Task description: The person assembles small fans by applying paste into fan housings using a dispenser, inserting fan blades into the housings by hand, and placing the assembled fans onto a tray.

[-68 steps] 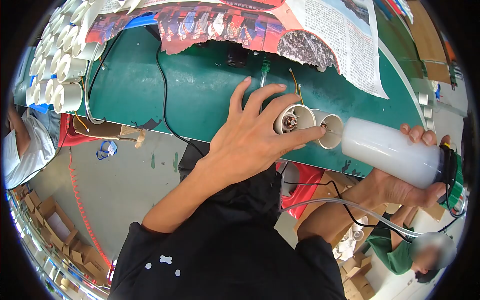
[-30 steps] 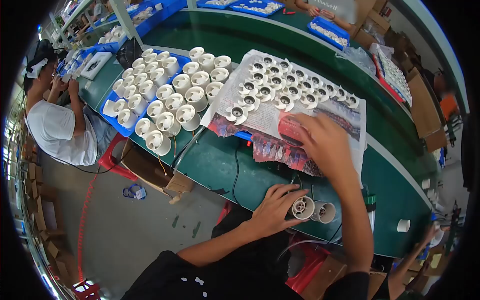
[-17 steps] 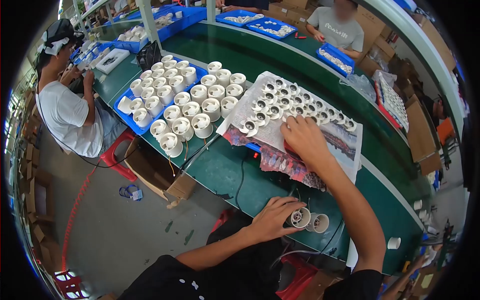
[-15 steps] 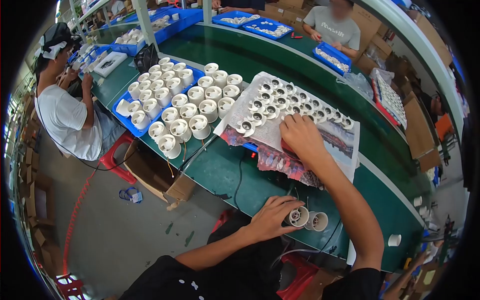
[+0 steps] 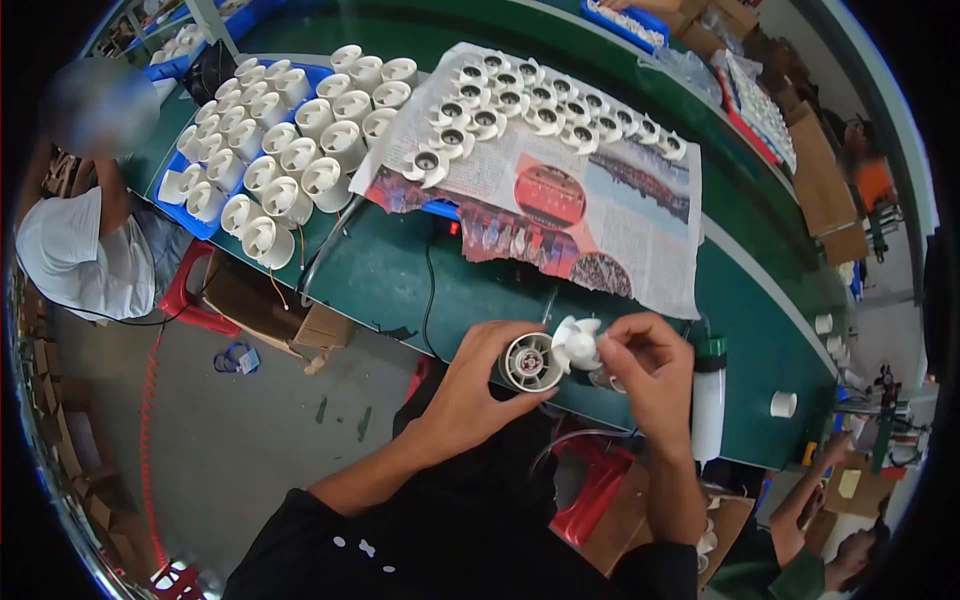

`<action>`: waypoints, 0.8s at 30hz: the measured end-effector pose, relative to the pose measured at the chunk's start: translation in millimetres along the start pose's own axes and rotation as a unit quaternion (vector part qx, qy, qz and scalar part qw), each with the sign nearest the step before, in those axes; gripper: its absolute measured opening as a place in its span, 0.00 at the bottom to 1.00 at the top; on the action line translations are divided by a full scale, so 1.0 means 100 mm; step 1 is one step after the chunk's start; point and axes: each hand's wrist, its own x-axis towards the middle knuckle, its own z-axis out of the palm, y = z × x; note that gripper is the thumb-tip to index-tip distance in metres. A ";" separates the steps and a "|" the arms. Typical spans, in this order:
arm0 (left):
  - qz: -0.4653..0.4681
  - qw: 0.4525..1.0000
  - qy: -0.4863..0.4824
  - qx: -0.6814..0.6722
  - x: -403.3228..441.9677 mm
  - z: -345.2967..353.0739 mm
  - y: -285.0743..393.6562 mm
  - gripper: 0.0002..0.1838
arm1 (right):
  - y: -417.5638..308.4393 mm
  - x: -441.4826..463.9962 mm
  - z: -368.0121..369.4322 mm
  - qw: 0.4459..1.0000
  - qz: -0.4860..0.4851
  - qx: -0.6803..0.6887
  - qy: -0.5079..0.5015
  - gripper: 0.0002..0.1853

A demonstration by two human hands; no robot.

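Note:
My left hand point(image 5: 478, 385) is wrapped around a white round fan housing point(image 5: 530, 363), its open end with spokes and a centre hub facing up. Pinched in the fingers of my right hand point(image 5: 650, 372) is a white fan impeller point(image 5: 576, 344), tilted beside the housing's rim; whether they touch I cannot tell. Another housing point(image 5: 604, 380) stands mostly hidden behind my right hand. Farther back, rows of white impellers point(image 5: 485, 122) with dark round centres lie on a newspaper sheet point(image 5: 640, 235).
Left of the newspaper stand many white housings with impellers inside point(image 5: 325, 182), some in a blue tray point(image 5: 200, 228). A green-capped white bottle point(image 5: 708, 410) is right of my right hand. A lone white cylinder point(image 5: 783, 404) stands farther right. A co-worker point(image 5: 85, 240) sits at left.
My right hand has come back from the newspaper to the left hand, bringing an impeller. My left hand has raised its housing off the table. The view has tilted down.

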 end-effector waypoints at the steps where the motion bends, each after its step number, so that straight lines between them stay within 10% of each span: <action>1: 0.034 0.999 -0.006 0.014 0.01 0.03 -0.02 0.31 | 0.10 -0.06 0.01 1.000 0.011 -0.023 -0.019 0.06; 13: 0.051 0.995 -0.015 0.081 -0.04 0.10 -0.14 0.31 | 0.10 -0.22 0.08 0.986 -0.053 -0.159 0.007 0.05; 18: 0.123 0.980 -0.053 0.149 -0.05 0.11 -0.08 0.32 | 0.02 -0.21 0.08 0.890 -0.179 -0.412 -0.084 0.09; 24: 0.096 0.989 -0.002 0.115 -0.05 -0.01 -0.04 0.33 | -0.28 -0.33 0.01 0.938 -0.213 -0.271 -0.034 0.17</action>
